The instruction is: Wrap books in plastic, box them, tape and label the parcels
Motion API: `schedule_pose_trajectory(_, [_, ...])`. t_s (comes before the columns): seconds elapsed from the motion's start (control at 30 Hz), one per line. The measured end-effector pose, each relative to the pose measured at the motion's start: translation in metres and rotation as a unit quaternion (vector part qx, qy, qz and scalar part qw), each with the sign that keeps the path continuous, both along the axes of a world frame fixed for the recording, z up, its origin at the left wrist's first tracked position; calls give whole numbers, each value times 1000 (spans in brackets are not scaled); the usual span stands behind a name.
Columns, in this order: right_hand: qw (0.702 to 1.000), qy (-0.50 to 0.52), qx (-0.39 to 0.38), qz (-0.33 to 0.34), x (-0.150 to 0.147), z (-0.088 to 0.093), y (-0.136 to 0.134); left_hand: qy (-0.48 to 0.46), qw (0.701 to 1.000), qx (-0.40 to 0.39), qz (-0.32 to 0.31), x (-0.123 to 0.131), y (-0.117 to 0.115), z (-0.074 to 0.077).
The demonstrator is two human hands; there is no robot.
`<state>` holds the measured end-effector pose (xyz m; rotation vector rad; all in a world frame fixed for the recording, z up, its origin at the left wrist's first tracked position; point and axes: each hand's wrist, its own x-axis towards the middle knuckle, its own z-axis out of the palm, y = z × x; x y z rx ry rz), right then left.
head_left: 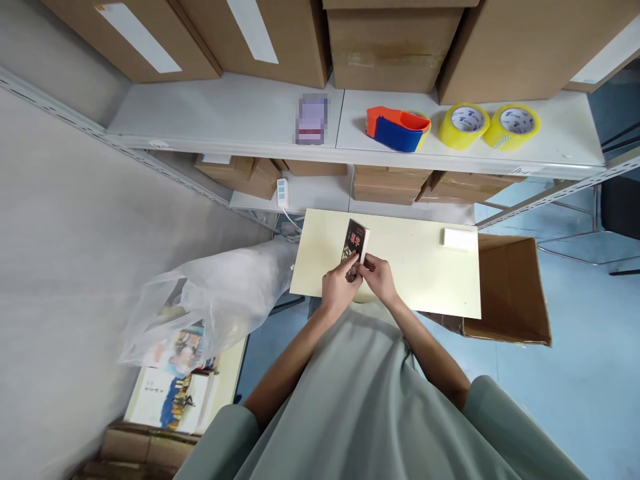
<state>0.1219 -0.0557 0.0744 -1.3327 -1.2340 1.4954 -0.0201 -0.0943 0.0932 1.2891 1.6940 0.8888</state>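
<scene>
A small, thick book (356,235) with a black cover, red lettering and a pale edge is held tilted over the cream tabletop (415,267). My left hand (341,285) grips its lower left part, the index finger lying across the cover. On the other side, the fingers of my right hand (381,277) are closed on the lower right edge. Both hands hide the bottom of the book. A white block-like object (457,239) lies apart from them at the right end of the tabletop.
An open cardboard box (517,287) stands right of the table. At left are a clear plastic bag (225,287) and books (173,400). The shelf (225,110) ahead bears an orange-and-blue tape dispenser (397,130), yellow tape rolls (464,127) and cartons (390,50). Below sits a power strip (283,193).
</scene>
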Motion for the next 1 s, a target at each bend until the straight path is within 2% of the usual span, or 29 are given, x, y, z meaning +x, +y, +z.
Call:
schedule_pose_trajectory(0.1, [998,60,-29,-3,14,-2,7,-57,998,16,-11,-11,2,-3])
schedule_pose_trajectory(0.23, [989,128,-65,29,31,12,12,-32,995,61,68,-47,9,-3])
schedule_pose_trajectory(0.3, [986,142,-70,46,37,20,13,-76,992,26,93,-66,11,0])
schedule_pose_trajectory(0.37, [984,153,-70,60,40,26,14,-148,985,-14,87,-80,11,6])
schedule_pose_trajectory(0.47, [982,157,-62,80,40,32,15,-197,977,-29,79,-89,7,18])
schedule_pose_trajectory(0.67, [989,96,2,114,42,42,16,-162,984,15,78,-88,-1,41])
schedule_pose_trajectory(1.0, [980,59,166,88,42,61,19,-24,986,165,9,-98,-10,83])
